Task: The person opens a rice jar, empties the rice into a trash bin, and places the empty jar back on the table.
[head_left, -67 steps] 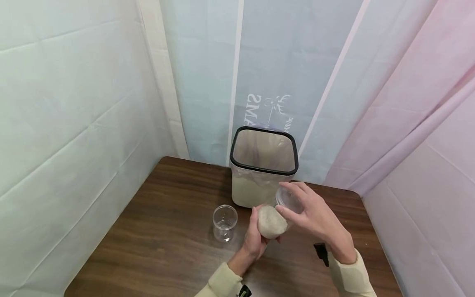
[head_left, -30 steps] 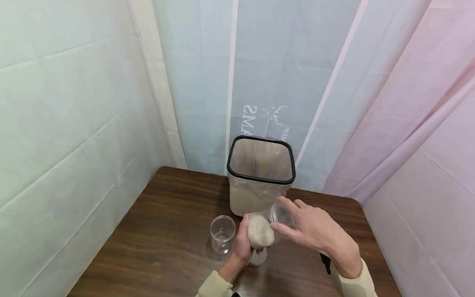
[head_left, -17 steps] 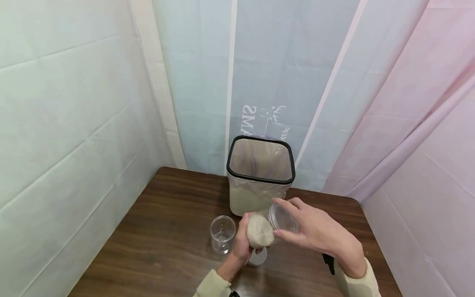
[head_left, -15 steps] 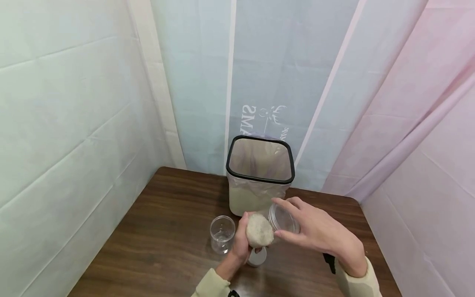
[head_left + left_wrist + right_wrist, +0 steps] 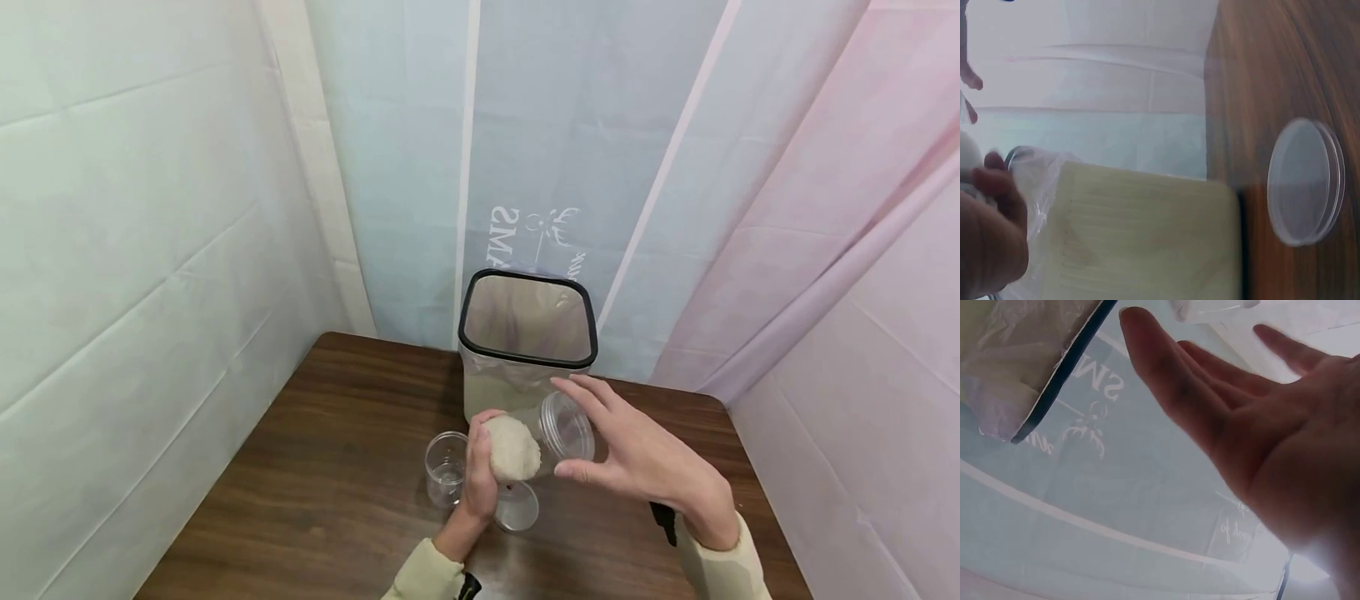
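Observation:
My left hand (image 5: 480, 471) grips a clear screw-top jar (image 5: 553, 427) tilted on its side above the table, its threaded mouth turned to the right. Packed in the jar's base end is a whitish, grainy mass (image 5: 513, 450). Facing that mouth is my right hand (image 5: 637, 454), thumb and fingers spread apart with nothing gripped. The right wrist view shows the same hand (image 5: 1285, 431) with fingers extended, a bit of clear plastic past the fingertips. A clear round lid (image 5: 517, 507) lies on the table below the jar, seen also as a lid (image 5: 1300, 181) in the left wrist view.
An upright clear jar (image 5: 446, 471) stands left of my left hand. Behind the hands is a cream bin (image 5: 491, 392) with a black rim and a plastic liner. Fabric curtains (image 5: 405, 167) enclose the brown wood table (image 5: 322, 467).
The held jar has shifted left and turned more sideways, showing more of its threaded mouth and the lid beneath. My right hand's fingers have spread wider, away from the jar's mouth.

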{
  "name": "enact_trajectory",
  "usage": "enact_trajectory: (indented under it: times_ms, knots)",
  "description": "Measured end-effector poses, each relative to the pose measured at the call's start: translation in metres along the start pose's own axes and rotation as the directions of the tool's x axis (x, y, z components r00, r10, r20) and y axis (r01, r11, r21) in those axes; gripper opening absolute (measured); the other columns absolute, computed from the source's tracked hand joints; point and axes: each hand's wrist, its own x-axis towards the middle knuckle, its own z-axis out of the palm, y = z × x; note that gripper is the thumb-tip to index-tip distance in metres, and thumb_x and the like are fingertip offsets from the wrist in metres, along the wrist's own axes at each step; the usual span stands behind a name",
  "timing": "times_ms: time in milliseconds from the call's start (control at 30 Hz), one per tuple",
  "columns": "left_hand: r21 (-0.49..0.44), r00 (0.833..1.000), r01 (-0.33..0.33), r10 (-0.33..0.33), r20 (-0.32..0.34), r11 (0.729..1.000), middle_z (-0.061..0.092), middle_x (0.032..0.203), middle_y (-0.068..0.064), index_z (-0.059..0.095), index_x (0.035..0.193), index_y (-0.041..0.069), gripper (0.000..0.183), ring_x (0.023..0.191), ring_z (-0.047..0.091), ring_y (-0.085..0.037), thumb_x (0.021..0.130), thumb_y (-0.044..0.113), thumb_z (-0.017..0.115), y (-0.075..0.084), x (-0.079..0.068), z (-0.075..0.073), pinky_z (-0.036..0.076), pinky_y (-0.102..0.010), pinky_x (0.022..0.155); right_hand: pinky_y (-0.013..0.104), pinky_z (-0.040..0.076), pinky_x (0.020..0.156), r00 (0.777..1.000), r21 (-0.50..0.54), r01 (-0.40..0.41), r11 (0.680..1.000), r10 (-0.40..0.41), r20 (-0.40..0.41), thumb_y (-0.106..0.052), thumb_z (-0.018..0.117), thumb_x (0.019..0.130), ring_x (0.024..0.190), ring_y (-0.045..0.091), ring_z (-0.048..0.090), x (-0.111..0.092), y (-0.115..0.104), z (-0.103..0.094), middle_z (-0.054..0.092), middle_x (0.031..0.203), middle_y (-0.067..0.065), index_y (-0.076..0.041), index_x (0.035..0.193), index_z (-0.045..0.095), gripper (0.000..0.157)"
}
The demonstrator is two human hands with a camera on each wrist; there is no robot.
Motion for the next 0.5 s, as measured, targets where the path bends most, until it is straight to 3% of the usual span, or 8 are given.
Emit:
enact_trajectory:
  times_ms: [100, 200, 300, 367, 500]
  knots:
    - [0.054, 0.994, -0.091, 0.094, -0.050, 0.994, 0.058, 0.111, -0.022, 0.052, 0.121, 0.000, 0.038, 0.100, 0.057, -0.009, 0.100, 0.017, 0.026, 0.004, 0.000, 0.004, 0.048, -0.025, 0.087, 0.034, 0.053, 0.087, 0.999, -0.003, -0.053, 0.999, 0.053, -0.006, -0.054, 0.071, 0.084, 0.107, 0.008, 0.061, 0.004, 0.000, -0.001, 0.046, 0.143, -0.006, -0.030, 0.153, 0.030, 0.083]
    - [0.089, 0.979, -0.187, 0.194, -0.071, 0.978, 0.054, 0.113, -0.023, 0.049, 0.124, -0.003, 0.039, 0.103, 0.057, -0.010, 0.097, 0.013, 0.026, 0.009, 0.000, 0.008, 0.048, -0.025, 0.088, 0.030, 0.053, 0.080, 0.997, 0.009, -0.072, 0.997, 0.072, 0.002, -0.050, 0.068, 0.088, 0.092, 0.003, 0.061, 0.007, 0.002, -0.002, 0.053, 0.135, -0.007, -0.034, 0.151, 0.032, 0.075]
    - [0.107, 0.961, -0.262, 0.270, -0.062, 0.959, 0.051, 0.114, -0.025, 0.046, 0.126, -0.006, 0.041, 0.104, 0.056, -0.012, 0.095, 0.010, 0.025, 0.012, 0.001, 0.011, 0.048, -0.025, 0.088, 0.029, 0.053, 0.079, 0.996, 0.029, -0.091, 0.995, 0.091, 0.012, -0.050, 0.066, 0.089, 0.090, 0.003, 0.060, 0.009, 0.002, -0.005, 0.057, 0.129, -0.008, -0.036, 0.150, 0.033, 0.070]
    - [0.107, 0.958, -0.275, 0.282, -0.052, 0.955, 0.050, 0.115, -0.025, 0.045, 0.126, -0.007, 0.041, 0.104, 0.056, -0.012, 0.095, 0.010, 0.024, 0.015, 0.002, 0.012, 0.048, -0.025, 0.088, 0.028, 0.052, 0.078, 0.995, 0.041, -0.104, 0.994, 0.103, 0.017, -0.052, 0.066, 0.089, 0.088, 0.002, 0.058, 0.010, 0.002, -0.007, 0.057, 0.125, -0.010, -0.037, 0.149, 0.035, 0.069]
    - [0.094, 0.967, -0.247, 0.251, -0.033, 0.965, 0.053, 0.112, -0.025, 0.046, 0.126, -0.005, 0.041, 0.102, 0.057, -0.013, 0.095, 0.011, 0.025, 0.018, 0.005, 0.012, 0.049, -0.027, 0.086, 0.021, 0.047, 0.068, 0.994, 0.060, -0.111, 0.992, 0.110, 0.017, -0.054, 0.067, 0.087, 0.073, -0.001, 0.052, 0.011, 0.002, -0.010, 0.058, 0.107, -0.012, -0.037, 0.146, 0.039, 0.068]
